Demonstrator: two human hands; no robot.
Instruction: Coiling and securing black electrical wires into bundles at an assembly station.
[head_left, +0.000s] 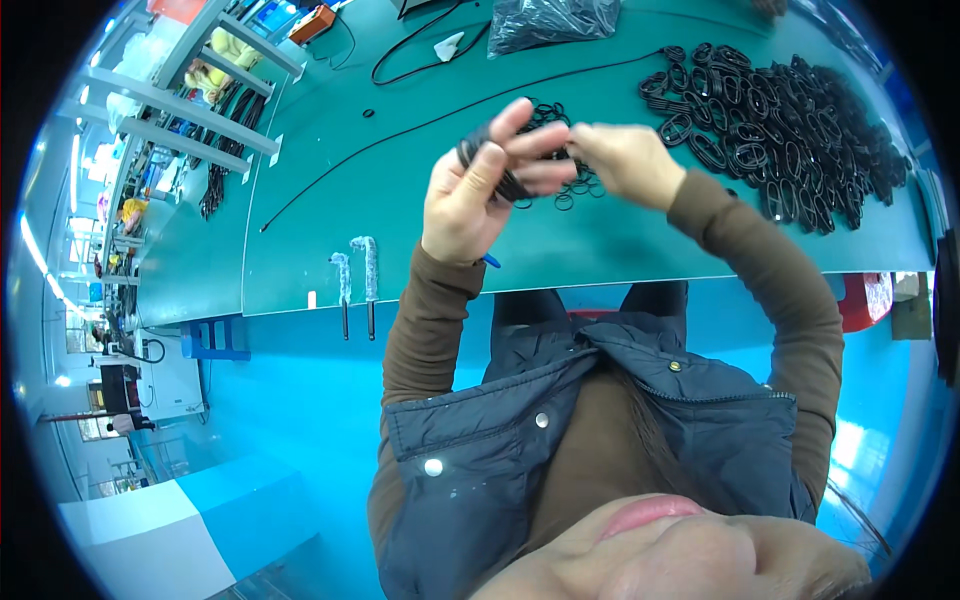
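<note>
My left hand [462, 212] is raised above the green table, palm up, with a coil of black cable [508, 186] looped around it. Its thumb presses against the coil while the fingers stretch to the right, slightly blurred. At those fingertips my right hand [632, 168] is closed in a pinch; what it pinches is too small to make out. Beneath both hands lies a scatter of small black rings [565, 202], partly hidden by them. A long black cable [400, 133] runs across the table behind my hands. Off to the right is a big heap of coiled black cables [750, 125].
A dark plastic bag [552, 25] lies at the table's far side. Two plastic-wrapped rods [368, 280] stick out over the near edge, left of me. Grey metal shelving [180, 110] stands at the left, an orange box [312, 24] behind it, and a blue stool [218, 342] below.
</note>
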